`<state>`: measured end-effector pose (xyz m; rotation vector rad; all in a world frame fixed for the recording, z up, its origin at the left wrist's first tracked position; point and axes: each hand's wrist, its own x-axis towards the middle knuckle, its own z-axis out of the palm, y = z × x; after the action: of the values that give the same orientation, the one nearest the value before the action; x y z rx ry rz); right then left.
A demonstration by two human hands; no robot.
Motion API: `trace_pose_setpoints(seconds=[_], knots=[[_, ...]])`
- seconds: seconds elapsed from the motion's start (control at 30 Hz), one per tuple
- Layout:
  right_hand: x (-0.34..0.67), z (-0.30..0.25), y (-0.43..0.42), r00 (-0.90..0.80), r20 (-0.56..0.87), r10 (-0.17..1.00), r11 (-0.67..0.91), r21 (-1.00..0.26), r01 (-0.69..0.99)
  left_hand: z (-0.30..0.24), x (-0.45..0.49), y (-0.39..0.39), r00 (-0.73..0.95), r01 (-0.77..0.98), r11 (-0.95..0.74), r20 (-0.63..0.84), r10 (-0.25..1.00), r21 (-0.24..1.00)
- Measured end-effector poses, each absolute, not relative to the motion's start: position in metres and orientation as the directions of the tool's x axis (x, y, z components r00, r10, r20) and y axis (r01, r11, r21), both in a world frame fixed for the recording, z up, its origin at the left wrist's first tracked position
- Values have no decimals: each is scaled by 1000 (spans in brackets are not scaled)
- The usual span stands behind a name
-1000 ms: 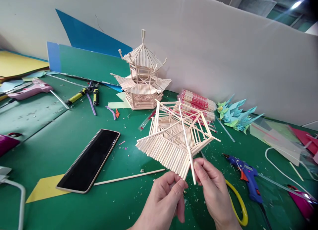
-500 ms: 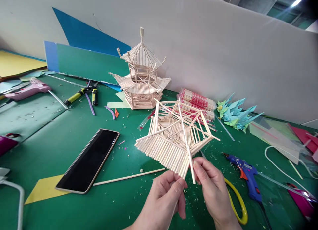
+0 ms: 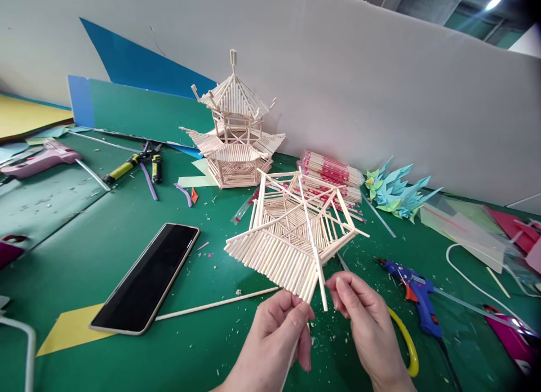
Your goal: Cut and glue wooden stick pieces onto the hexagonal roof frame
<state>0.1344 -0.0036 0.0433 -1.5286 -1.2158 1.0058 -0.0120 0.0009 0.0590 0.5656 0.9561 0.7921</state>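
Note:
A partly roofed pavilion model of thin wooden sticks (image 3: 291,223) sits tilted in front of me, a fan of sticks covering its near side. My left hand (image 3: 281,335) is closed at the fan's lower right corner, pinching a wooden stick (image 3: 288,372) that runs down past the palm. Its upper end meets the roof edge, and the fingers hide part of it. My right hand (image 3: 359,318) is just right of the protruding corner stick (image 3: 320,279), slightly apart from it. Its thumb and forefinger are together, with nothing visible between them.
A finished stick pagoda (image 3: 236,127) stands behind, beside bundled sticks (image 3: 332,175). A phone (image 3: 146,279) and a loose stick (image 3: 215,304) lie left. At right are a blue glue gun (image 3: 412,293), a yellow handle (image 3: 406,341) and folded paper pieces (image 3: 397,189). Pliers (image 3: 135,163) lie farther back.
My right hand has come slightly away from the corner stick it was touching. My left hand keeps its pinch at the roof corner. The whole view has shifted a little.

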Motion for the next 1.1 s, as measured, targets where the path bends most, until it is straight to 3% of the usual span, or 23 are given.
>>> trace_pose_setpoints(seconds=[0.2, 0.37, 0.57, 0.93, 1.1], knots=[[183, 29, -25, 428, -56, 902, -284, -823, 492, 64, -12, 2, 334, -333, 610, -516, 789, 719], [234, 14, -51, 525, 34, 851, -422, -549, 721, 66, -13, 2, 323, -318, 606, -517, 793, 730], [293, -5, -61, 549, 191, 813, -501, -249, 829, 65, -13, 3, 328, -308, 595, -504, 799, 742], [325, -17, -43, 627, 3, 779, -614, -202, 763, 64, -12, 3, 319, -319, 590, -502, 804, 742], [323, -16, -41, 625, -5, 781, -617, -164, 770, 64, -12, 3, 310, -321, 588, -504, 806, 743]])
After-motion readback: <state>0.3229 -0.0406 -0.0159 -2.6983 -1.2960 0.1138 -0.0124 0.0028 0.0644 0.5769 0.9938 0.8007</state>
